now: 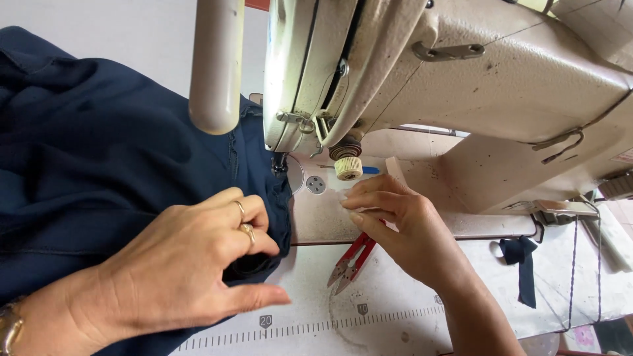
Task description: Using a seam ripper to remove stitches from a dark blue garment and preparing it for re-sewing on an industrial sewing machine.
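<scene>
1. The left hand [191, 264] lies palm-down on the navy blue fabric [99, 165], fingers curled and pressed together so that they bunch the cloth's right edge just short of the sewing machine's needle area [280, 163]; two rings sit on its fingers, and a watch [10, 326] shows at the wrist.
2. The fabric spreads from the machine bed away to the left and toward the person, its folded edge running roughly from the presser foot down toward the left hand (so the cloth lies left of the needle, and the left hand is much the nearer one to it).
3. The right hand [402, 221] rests on the machine bed [323, 217] right of the needle plate, closed around red-handled thread snips [349, 260]; the snips' long axis slants down and left, blades pointing toward the table's front edge and away from the fabric.
4. Its fingertips [353, 204] also seem to pinch something pale and thin, though what it is cannot be told.
5. The beige sewing machine [475, 86] fills the upper right; a ruler scale [316, 327] is printed along the white table, and a dark fabric strip [524, 264] lies well apart to the right.
6. No containers are in view
</scene>
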